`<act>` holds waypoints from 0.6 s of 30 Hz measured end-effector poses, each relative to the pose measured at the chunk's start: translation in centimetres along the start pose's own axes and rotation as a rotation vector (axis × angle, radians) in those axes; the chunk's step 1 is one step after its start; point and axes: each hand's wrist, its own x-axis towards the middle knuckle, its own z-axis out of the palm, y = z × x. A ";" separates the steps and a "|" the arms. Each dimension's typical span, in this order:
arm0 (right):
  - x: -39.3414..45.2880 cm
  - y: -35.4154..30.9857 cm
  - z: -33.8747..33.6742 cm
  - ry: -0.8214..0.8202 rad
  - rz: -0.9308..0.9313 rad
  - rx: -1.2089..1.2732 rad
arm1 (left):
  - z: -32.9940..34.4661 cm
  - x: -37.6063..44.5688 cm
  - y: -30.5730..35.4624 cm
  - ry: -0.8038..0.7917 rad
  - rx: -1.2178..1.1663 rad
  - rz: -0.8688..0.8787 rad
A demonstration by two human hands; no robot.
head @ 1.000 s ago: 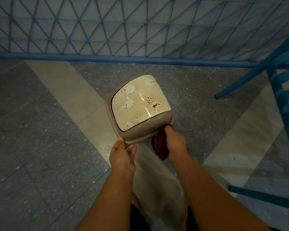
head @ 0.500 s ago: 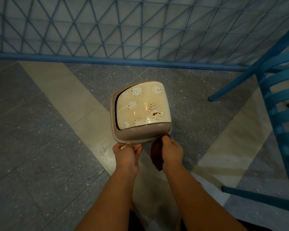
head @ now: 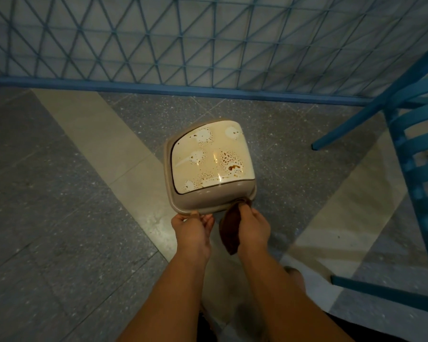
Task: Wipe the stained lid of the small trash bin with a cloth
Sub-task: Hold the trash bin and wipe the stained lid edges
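A small beige trash bin (head: 203,199) stands in the middle of the view on the floor. Its cream lid (head: 211,156) carries white blotches and brown speckled stains, with a dark brown smear near the lid's right front. My left hand (head: 192,229) grips the bin's near rim at the left. My right hand (head: 253,227) holds a dark brown cloth (head: 230,230) and touches the near rim at the right; the cloth hangs down beside the hand.
A blue metal lattice fence (head: 208,45) with a blue base rail runs across the back. A blue slatted chair (head: 415,169) stands at the right, one leg near the bin. The floor is grey speckled tile with pale diagonal bands.
The bin has moved away from me and down toward the floor, both hands still on its near rim. The camera view has shifted so the chair shows more.
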 end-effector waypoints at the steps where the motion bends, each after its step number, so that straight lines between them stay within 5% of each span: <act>1: 0.3 -0.5 -0.1 0.016 -0.024 0.017 | -0.1 -0.1 -0.2 -0.017 0.007 -0.006; 11: -0.1 -6.8 -2.2 0.057 -0.534 -0.033 | -2.6 0.4 0.9 -0.044 0.083 -0.071; 18: -2.7 -3.6 -0.4 -0.087 -0.995 -0.495 | -2.6 0.5 0.9 -0.003 0.102 -0.041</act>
